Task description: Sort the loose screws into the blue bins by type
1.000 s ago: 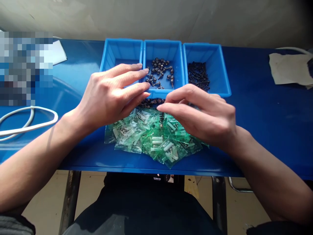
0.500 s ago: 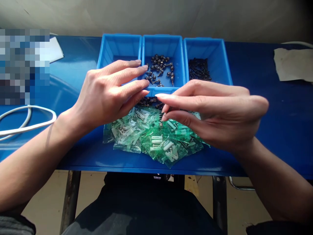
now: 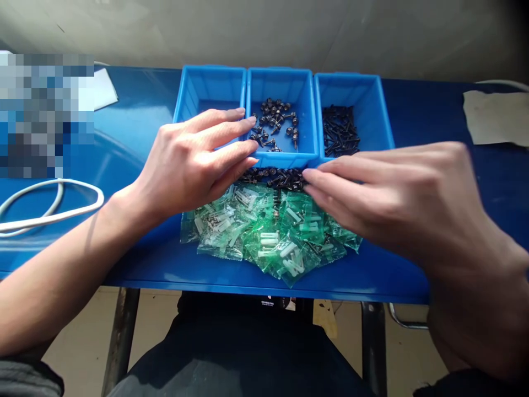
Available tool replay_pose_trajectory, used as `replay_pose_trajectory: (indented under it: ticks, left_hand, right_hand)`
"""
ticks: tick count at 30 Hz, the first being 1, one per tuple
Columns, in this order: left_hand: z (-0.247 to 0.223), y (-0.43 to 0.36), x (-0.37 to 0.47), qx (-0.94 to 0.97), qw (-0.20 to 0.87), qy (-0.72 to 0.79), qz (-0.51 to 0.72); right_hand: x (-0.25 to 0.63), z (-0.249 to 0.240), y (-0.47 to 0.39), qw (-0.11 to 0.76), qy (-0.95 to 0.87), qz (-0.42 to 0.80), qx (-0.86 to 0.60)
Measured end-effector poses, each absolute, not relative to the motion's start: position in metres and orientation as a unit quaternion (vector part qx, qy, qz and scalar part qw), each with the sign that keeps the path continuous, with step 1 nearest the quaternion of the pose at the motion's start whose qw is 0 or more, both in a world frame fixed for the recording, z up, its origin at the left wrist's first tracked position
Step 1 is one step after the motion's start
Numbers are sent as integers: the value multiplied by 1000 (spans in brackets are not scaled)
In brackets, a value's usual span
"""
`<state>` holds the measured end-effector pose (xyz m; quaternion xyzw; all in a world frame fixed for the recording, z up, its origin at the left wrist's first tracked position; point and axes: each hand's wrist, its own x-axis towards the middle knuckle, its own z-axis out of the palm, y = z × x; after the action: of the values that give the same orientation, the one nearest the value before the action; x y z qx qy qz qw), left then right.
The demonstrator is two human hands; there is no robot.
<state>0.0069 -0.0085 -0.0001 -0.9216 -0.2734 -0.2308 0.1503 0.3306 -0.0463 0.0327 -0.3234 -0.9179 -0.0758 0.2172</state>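
My left hand [image 3: 198, 157] stretches its fingers over the front of the left blue bin [image 3: 210, 71] and the middle blue bin [image 3: 281, 74]; it holds nothing visible. My right hand [image 3: 384, 193] has its fingers drawn together, with the tips at the right end of a pile of dark screws [image 3: 285, 179] in front of the bins. Whatever is between those tips is hidden. Below the hands lie several green clear packets [image 3: 268, 242] with white plastic wall plugs and screws inside. A dark screw [image 3: 276, 204] shows upright over the packets.
Hex-head screws [image 3: 273, 118] lie in the middle bin. Thin black screws [image 3: 339, 129] fill part of the right blue bin [image 3: 382, 116]. A white cable [image 3: 99, 193] loops at left on the blue table [image 3: 144, 270]. A paper piece [image 3: 496, 116] lies far right.
My right hand has moved right, from above the packets to the end of the screw pile. The dark screw beneath its fingertips is now apart from them. My left hand stays over the bins.
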Motion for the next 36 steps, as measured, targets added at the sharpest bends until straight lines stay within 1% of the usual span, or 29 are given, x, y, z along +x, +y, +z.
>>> replay_pose_trajectory:
  ticks: [2,3,4,7,11,15,18,23,25,27,33,36]
  left_hand:
    - [0,-9,6,-922,147,-278,-225]
    - [0,-8,6,-923,144,-279,-222]
    - [0,-8,5,-924,141,-277,-221]
    - [0,-8,5,-926,140,-269,-226]
    - [0,-8,6,-925,135,-266,-234]
    - [0,-8,5,-925,132,-272,-232]
    - [-1,-8,5,-923,139,-277,-228]
    - [0,-8,5,-924,136,-278,-224]
    - [-1,-8,5,-924,137,-278,-224]
    - [-1,-7,5,-924,138,-275,-228]
    - [-2,-7,5,-923,144,-275,-228]
    - [-1,-8,4,-924,148,-271,-226]
  right_hand:
    - [324,31,-53,108,-927,-132,-335]
    - [321,29,-55,72,-928,-161,-327]
    - [319,27,-55,54,-929,-169,-325]
    - [314,22,-51,41,-935,-164,-313]
    - [312,20,-48,47,-938,-170,-298]
    - [311,23,-48,94,-936,-164,-297]
    - [308,23,-48,178,-928,-121,-303]
    - [301,17,-55,330,-898,-11,-292]
    - [298,14,-58,369,-881,27,-294]
    - [297,14,-59,383,-870,52,-307]
    - [298,19,-56,385,-857,94,-330]
    - [301,20,-50,426,-828,96,-352]
